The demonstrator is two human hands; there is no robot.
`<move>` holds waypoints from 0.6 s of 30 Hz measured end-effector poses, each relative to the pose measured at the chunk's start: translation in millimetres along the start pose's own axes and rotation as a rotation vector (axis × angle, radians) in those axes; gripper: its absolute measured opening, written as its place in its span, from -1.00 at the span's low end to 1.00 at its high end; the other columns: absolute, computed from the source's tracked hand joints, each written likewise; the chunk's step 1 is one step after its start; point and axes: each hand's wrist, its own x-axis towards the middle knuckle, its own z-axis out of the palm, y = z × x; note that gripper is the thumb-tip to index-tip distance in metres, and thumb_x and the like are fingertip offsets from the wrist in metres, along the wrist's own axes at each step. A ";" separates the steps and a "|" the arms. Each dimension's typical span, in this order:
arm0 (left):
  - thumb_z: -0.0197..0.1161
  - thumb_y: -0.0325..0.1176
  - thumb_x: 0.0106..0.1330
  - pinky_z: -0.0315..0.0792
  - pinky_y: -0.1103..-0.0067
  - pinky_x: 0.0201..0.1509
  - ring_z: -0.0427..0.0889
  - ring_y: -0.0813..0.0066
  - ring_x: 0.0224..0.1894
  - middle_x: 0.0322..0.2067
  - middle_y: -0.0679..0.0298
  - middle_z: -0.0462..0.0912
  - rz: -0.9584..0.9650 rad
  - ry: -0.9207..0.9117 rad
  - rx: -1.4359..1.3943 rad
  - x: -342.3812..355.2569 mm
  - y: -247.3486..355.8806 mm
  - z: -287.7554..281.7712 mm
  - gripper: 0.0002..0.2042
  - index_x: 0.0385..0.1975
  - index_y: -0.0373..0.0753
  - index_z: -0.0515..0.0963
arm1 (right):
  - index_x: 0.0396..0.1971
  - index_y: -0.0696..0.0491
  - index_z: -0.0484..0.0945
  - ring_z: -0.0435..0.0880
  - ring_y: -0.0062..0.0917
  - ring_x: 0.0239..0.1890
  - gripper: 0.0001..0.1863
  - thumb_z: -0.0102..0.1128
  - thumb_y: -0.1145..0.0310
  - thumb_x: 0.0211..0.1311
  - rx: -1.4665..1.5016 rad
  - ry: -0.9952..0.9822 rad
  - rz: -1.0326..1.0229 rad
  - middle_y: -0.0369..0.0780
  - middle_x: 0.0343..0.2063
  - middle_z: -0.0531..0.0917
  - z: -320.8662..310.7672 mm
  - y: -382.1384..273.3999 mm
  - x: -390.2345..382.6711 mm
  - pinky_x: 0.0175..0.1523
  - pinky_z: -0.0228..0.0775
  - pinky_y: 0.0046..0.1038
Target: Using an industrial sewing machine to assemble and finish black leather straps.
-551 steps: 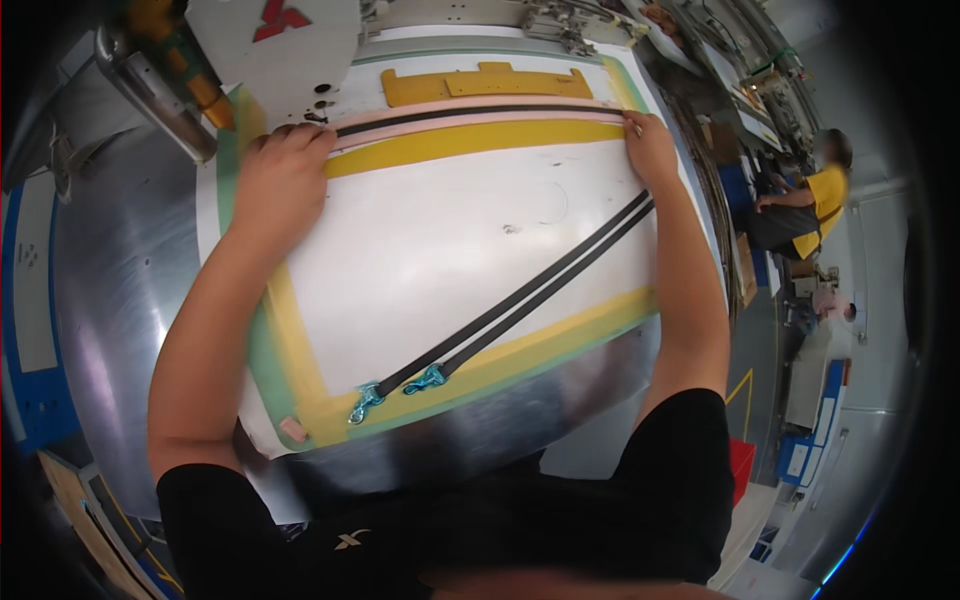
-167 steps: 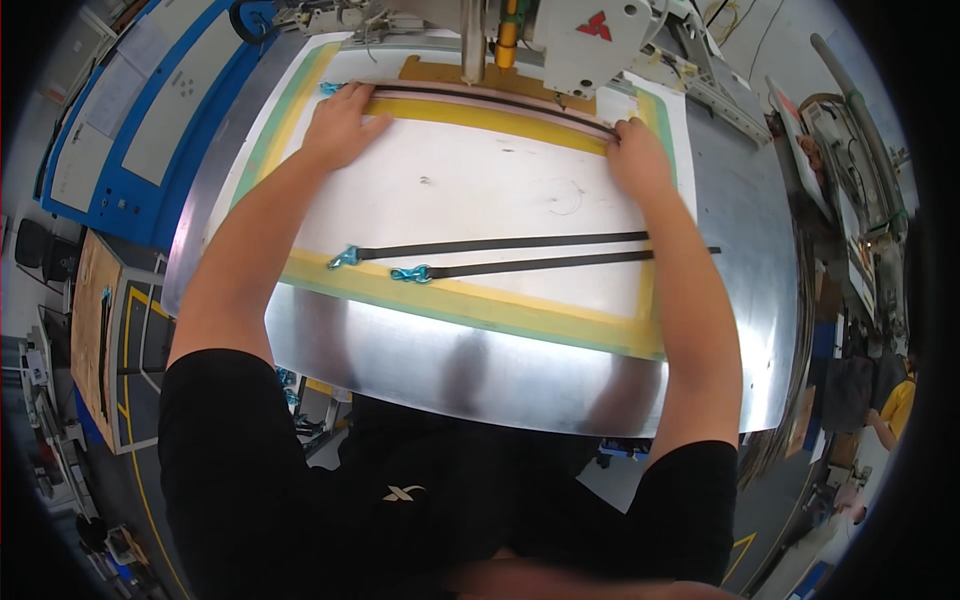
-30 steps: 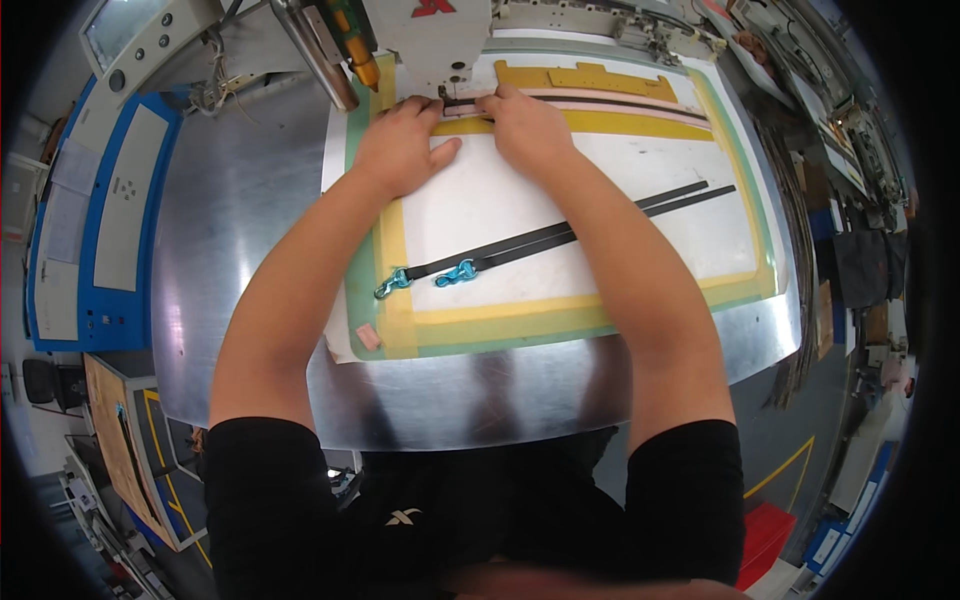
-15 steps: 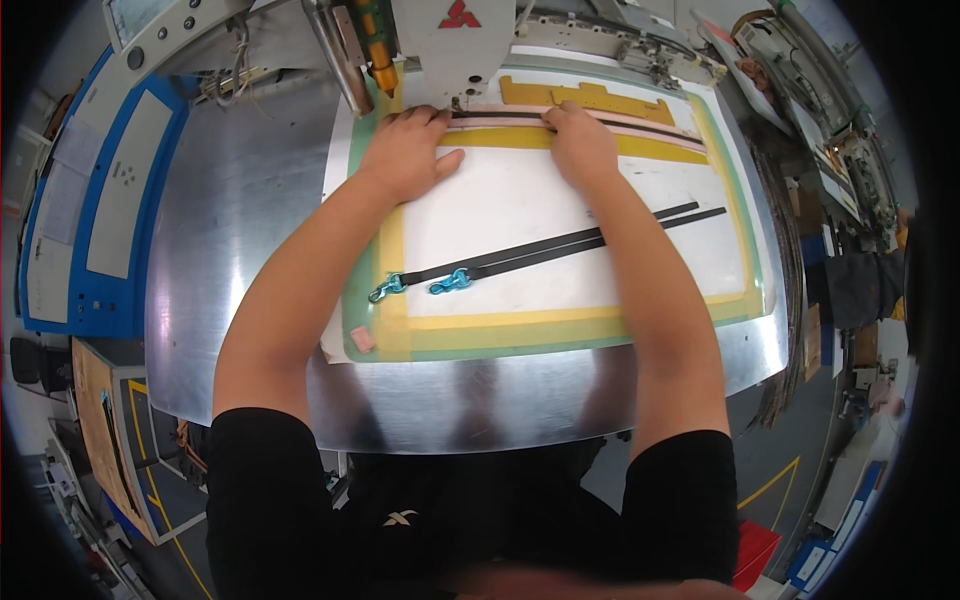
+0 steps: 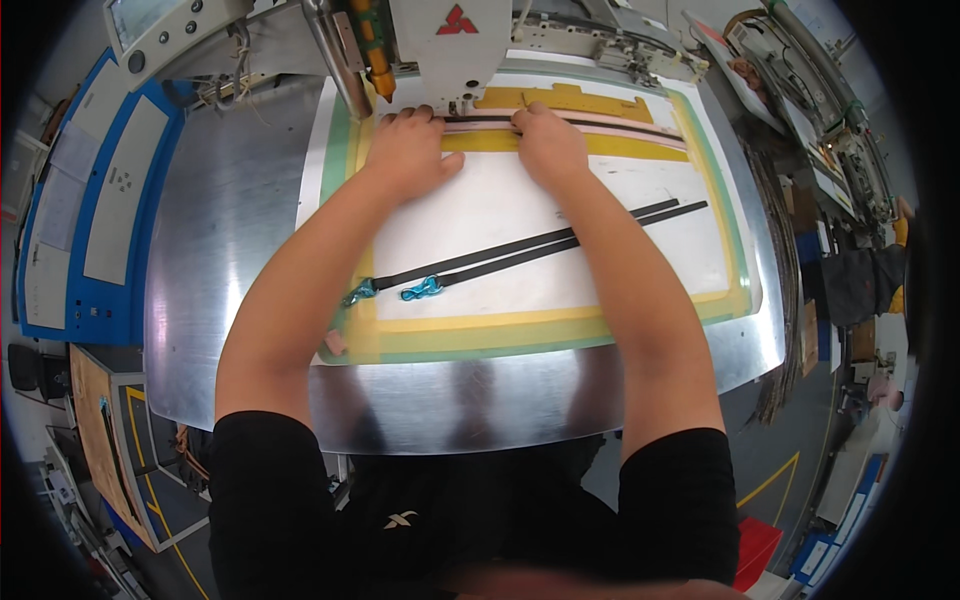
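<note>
Head | right forearm (image 5: 645, 270) partly hides 2 black straps (image 5: 480, 255) | machine head (image 5: 455, 55) near left fingers (image 5: 408, 117) | both grips unclear

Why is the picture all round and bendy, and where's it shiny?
Head view: the fisheye lens blackens the corners and makes the front edge of the broad, silver metal table look bowed; head view again: that metal shows pale glare and dark, smeary reflections.

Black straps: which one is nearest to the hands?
The far strap: left hand and right hand touch it; the two near straps, with blue hooks, lie away from both hands.
</note>
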 end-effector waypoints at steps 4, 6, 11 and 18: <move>0.25 0.09 0.29 0.32 0.24 0.41 0.48 0.16 0.30 0.17 0.11 0.57 -0.003 0.041 -0.044 -1.7 18.1 -4.6 -0.41 0.20 -0.19 0.61 | -0.08 0.02 0.71 0.72 -0.22 0.02 -0.72 0.02 0.48 0.36 -0.003 -0.022 -0.007 -0.18 -0.02 0.66 -1.8 1.7 0.9 0.08 0.60 -0.20; 0.24 0.10 0.30 0.34 0.23 0.38 0.50 0.14 0.28 0.16 0.11 0.58 -0.033 0.049 -0.002 -1.6 22.9 -6.8 -0.41 0.20 -0.20 0.61 | -0.07 0.02 0.71 0.72 -0.22 0.02 -0.71 0.03 0.47 0.36 0.003 -0.017 -0.039 -0.17 0.00 0.66 -2.5 1.1 1.6 0.09 0.59 -0.19; 0.22 0.12 0.32 0.35 0.20 0.36 0.54 0.08 0.24 0.17 0.07 0.57 -0.024 -0.021 -0.033 5.4 20.0 -2.9 -0.41 0.26 -0.10 0.58 | -0.06 0.02 0.72 0.72 -0.21 0.03 -0.70 0.03 0.46 0.36 0.021 -0.056 -0.070 -0.15 0.00 0.67 -8.5 -6.0 2.6 0.09 0.58 -0.18; 0.20 0.14 0.34 0.37 0.21 0.34 0.55 0.02 0.23 0.19 0.02 0.56 -0.088 -0.028 0.009 0.2 36.5 -10.2 -0.39 0.33 -0.03 0.54 | -0.04 -0.07 0.76 0.71 -0.22 0.02 -0.63 0.01 0.48 0.31 0.055 -0.074 -0.096 -0.19 -0.07 0.69 -15.0 13.5 2.5 0.12 0.55 -0.19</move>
